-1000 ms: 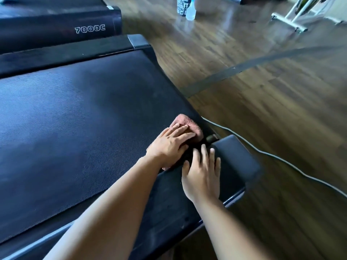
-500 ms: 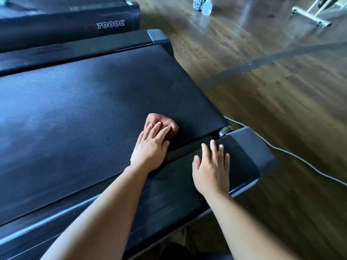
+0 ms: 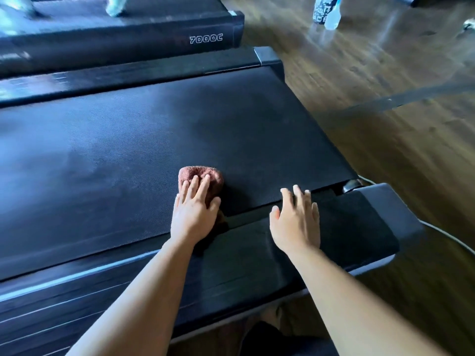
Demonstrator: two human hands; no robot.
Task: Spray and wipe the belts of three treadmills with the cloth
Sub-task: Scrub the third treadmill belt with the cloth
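Observation:
A black treadmill belt (image 3: 154, 140) fills the middle of the view. On its near edge lies a reddish-brown cloth (image 3: 201, 176), bunched up. My left hand (image 3: 194, 211) presses flat on the cloth, fingers spread over it. To its right, my right hand (image 3: 295, 219) rests flat and empty on the treadmill's near side rail (image 3: 347, 227), fingertips reaching the belt's edge. A second treadmill marked 7000C (image 3: 205, 38) stands behind, at the top.
Wooden floor (image 3: 385, 73) lies to the right. A bottle (image 3: 332, 14) and a patterned container (image 3: 321, 9) stand on it at the top. A grey cable (image 3: 447, 237) runs along the floor by the treadmill's end cap (image 3: 385, 209). A dark strip (image 3: 411, 96) crosses the floor.
My left hand has slid the cloth leftward along the belt's near edge, away from the end cap. My right hand stays on the side rail.

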